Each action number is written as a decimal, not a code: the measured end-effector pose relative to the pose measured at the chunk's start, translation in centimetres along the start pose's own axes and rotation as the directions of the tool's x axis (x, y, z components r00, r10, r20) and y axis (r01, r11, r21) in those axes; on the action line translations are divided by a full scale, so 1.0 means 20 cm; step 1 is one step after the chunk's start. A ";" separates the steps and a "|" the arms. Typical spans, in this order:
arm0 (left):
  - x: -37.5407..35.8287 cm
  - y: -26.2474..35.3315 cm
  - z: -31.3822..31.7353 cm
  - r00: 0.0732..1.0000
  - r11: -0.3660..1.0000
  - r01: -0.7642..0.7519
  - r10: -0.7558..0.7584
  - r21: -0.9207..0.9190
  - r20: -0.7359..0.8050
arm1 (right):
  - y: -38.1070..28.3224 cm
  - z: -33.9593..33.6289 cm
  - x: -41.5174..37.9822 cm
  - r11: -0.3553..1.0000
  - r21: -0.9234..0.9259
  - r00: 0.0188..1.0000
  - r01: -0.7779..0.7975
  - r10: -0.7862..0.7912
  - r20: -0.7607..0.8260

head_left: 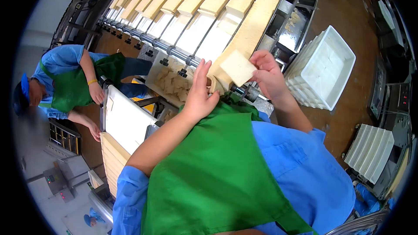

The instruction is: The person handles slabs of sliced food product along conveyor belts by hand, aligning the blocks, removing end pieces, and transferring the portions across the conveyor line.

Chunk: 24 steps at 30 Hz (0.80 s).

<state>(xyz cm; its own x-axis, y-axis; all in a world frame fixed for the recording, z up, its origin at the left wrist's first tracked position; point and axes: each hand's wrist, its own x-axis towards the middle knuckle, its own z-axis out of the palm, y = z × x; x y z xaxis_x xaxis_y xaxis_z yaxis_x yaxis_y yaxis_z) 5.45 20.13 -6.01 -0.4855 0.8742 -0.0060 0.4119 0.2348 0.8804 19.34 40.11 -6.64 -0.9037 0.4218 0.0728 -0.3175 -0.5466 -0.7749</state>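
Note:
My right hand (269, 75) pinches a pale, flat square slice (238, 68) by its right edge, thumb on one side and fingers on the other. The slice is tilted, with its broad face showing, and overlaps the end of the long pale strip (250, 30) on the conveyor. To its left, my left hand (201, 93) is held upright with the fingers stretched out. Between my hands, a curled pale strip end (214, 84) lies close to my left thumb and fingertips.
Several long pale slabs (187, 2) lie in rows on the white conveyor, above a metal bar (172, 51) with black knobs. Below it stands a bin (152, 76) of broken pieces. Stacked white crates (324, 67) stand at right. A co-worker (65, 78) leans over another belt (124, 117).

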 end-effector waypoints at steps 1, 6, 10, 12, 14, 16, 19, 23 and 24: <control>-0.01 -0.03 0.00 1.000 1.000 0.000 0.000 0.000 -0.003 | 0.01 0.04 -0.01 0.995 -0.095 0.999 0.021 -0.018 0.027; -0.02 -0.12 0.00 0.995 0.967 0.087 -0.094 -0.238 -0.015 | 0.07 0.11 0.02 0.633 -0.688 0.933 0.355 -0.195 0.302; -0.03 -0.11 -0.03 0.997 0.961 0.068 -0.073 -0.267 -0.007 | 0.06 0.20 -0.01 0.503 -0.793 0.939 0.342 -0.164 0.301; -0.06 -0.07 -0.07 0.998 0.962 0.051 -0.055 -0.267 -0.006 | 0.07 0.22 -0.01 0.309 -0.871 0.922 0.382 -0.186 0.338; -0.09 -0.04 -0.14 0.990 0.955 0.140 -0.144 -0.261 0.002 | 0.09 0.25 -0.02 0.211 -0.915 0.935 0.343 -0.165 0.313; -0.13 -0.09 -0.19 0.986 0.914 0.129 -0.158 -0.384 -0.045 | 0.12 0.28 -0.03 0.109 -0.948 0.948 0.298 -0.149 0.281; -0.20 -0.19 -0.37 0.966 0.837 0.096 -0.208 -0.538 -0.152 | 0.19 0.31 -0.03 -0.112 -0.944 0.919 0.312 -0.215 0.329; -0.35 -0.34 -0.60 0.798 0.791 0.159 -0.455 -0.590 -0.395 | 0.25 0.35 -0.04 -0.334 -0.914 0.916 0.230 -0.244 0.320; -0.43 -0.40 -0.64 0.776 0.806 0.176 -0.467 -0.566 -0.424 | 0.26 0.37 -0.04 -0.381 -0.907 0.921 0.179 -0.260 0.291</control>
<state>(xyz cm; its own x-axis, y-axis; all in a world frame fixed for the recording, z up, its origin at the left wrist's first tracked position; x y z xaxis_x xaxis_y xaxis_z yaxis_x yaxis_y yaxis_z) -3.64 5.27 -6.99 -0.8958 0.3892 -0.2146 -0.1896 0.1022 0.9765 16.30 31.69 -6.04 -0.8331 0.3199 0.4512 0.2197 0.9401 -0.2608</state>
